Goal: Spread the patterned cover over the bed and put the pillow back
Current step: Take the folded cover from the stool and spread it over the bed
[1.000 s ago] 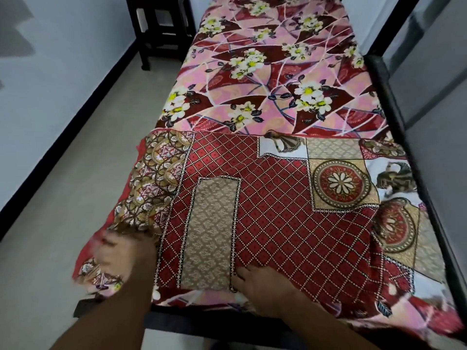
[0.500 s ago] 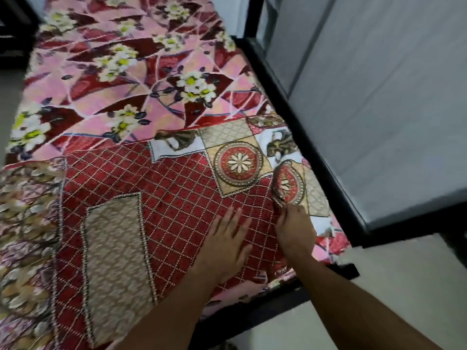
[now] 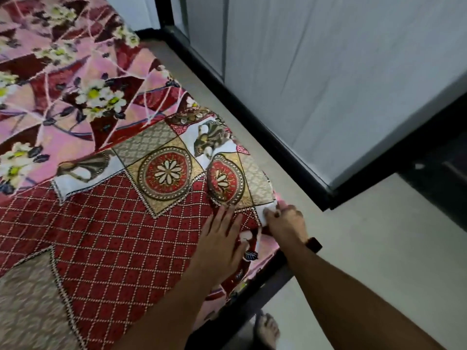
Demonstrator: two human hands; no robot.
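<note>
The patterned cover (image 3: 108, 223), red lattice with gold medallions and beige panels, lies over the near part of the bed. Beyond it the pink floral sheet (image 3: 75, 79) shows on the mattress. My left hand (image 3: 219, 246) rests flat on the cover near its right corner, fingers spread. My right hand (image 3: 285, 221) pinches the cover's right edge at the side of the bed, fingers closed on the cloth. A dark band sits on that wrist. No pillow is in view.
The black bed frame (image 3: 265, 279) runs under the near corner. Grey floor (image 3: 366, 261) lies to the right. A grey wall with a black skirting (image 3: 252, 117) runs along the bed's right side. My bare foot (image 3: 267, 329) stands by the frame.
My view has swung right, toward the bed's right edge. Both hands have moved right across the cover; the right hand went from lying on the cloth to gripping its right edge.
</note>
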